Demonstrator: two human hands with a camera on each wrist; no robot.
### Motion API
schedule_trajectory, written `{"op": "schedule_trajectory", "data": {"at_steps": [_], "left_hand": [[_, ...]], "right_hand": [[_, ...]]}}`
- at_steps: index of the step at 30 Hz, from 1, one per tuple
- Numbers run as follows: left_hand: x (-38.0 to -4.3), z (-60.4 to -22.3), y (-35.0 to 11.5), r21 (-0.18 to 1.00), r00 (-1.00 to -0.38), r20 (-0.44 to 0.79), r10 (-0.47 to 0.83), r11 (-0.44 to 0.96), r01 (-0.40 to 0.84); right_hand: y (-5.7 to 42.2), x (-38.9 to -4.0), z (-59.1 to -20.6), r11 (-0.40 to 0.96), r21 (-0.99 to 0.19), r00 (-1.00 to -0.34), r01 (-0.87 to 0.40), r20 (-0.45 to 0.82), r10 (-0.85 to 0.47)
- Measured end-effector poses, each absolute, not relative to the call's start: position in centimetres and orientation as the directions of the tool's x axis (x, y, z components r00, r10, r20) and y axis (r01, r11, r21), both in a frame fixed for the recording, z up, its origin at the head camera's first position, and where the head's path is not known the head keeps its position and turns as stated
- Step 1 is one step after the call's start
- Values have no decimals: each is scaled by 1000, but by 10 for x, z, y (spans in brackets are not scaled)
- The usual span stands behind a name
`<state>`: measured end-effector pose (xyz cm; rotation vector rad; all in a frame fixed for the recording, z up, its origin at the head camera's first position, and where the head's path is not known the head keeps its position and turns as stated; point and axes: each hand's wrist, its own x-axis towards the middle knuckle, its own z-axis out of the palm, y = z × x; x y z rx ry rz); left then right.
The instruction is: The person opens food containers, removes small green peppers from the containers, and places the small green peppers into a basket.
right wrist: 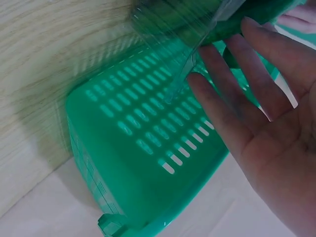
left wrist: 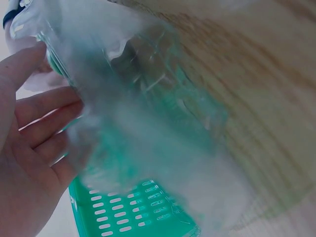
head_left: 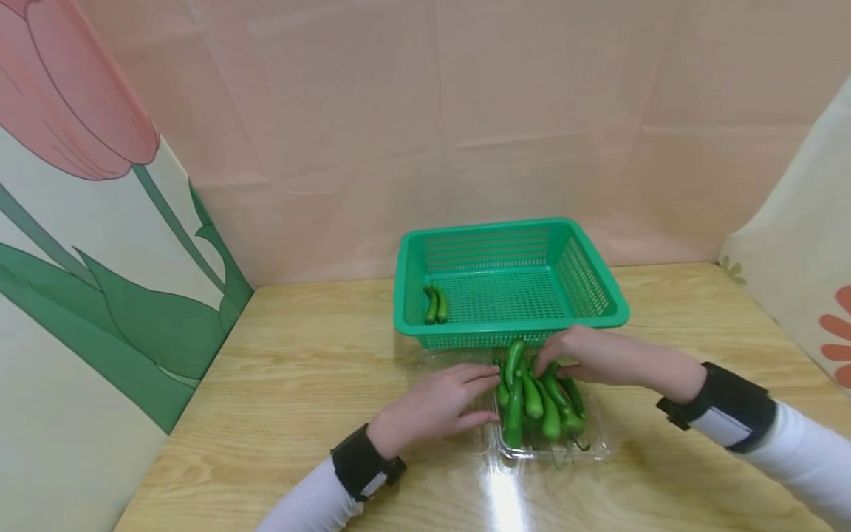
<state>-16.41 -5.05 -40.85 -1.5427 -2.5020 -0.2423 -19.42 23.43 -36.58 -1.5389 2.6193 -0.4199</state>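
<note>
A clear plastic box (head_left: 508,452) holds several long green peppers (head_left: 532,399), some lying with their thin stems outward. My right hand (head_left: 578,353) reaches into the pile from the right. In the right wrist view its fingers (right wrist: 222,74) are spread and fairly straight, at the edge of a green pepper (right wrist: 217,32); a firm hold on it does not show. My left hand (head_left: 442,403) is at the left side of the box. In the left wrist view its fingers (left wrist: 49,118) lie extended against the clear plastic (left wrist: 148,94).
A green slotted basket (head_left: 512,325) stands just behind the box, against the pink cloth backdrop (head_left: 319,148). Two green peppers (head_left: 436,304) lie in its left part. Wooden tabletop (head_left: 279,355) stretches to both sides. Printed flower cloths (head_left: 86,222) flank the table.
</note>
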Motion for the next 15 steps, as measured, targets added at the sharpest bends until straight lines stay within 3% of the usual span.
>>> {"op": "schedule_trajectory", "data": {"at_steps": [15], "left_hand": [[-165, -409, -51, 45, -442, 242, 863, 446, 894]], "right_hand": [[234, -195, -371, 478, -250, -507, -842, 62, -860]]}}
